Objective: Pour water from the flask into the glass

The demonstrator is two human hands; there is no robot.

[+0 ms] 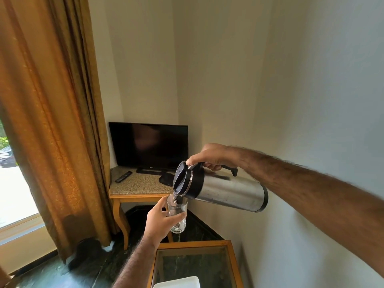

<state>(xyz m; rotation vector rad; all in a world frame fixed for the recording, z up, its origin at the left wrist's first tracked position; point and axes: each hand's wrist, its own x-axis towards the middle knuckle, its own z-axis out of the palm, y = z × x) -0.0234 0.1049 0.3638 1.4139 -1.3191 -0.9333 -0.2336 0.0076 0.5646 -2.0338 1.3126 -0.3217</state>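
My right hand (209, 155) grips the black handle of a steel flask (226, 193) with a black lid, its thumb on the lid lever. The flask is tipped nearly on its side, spout down to the left. A thin stream of water runs from the spout into a clear glass (178, 214). My left hand (159, 222) holds that glass upright in the air, just under the spout, fingers wrapped round its left side. A little water lies in the bottom of the glass.
Below the hands stands a glass-topped wooden table (232, 265) with a white object (178, 282) at its near edge. Behind is a corner table (135, 187) carrying a TV (148, 145) and a remote (123, 177). An orange curtain (52, 121) hangs at left; a wall is on the right.
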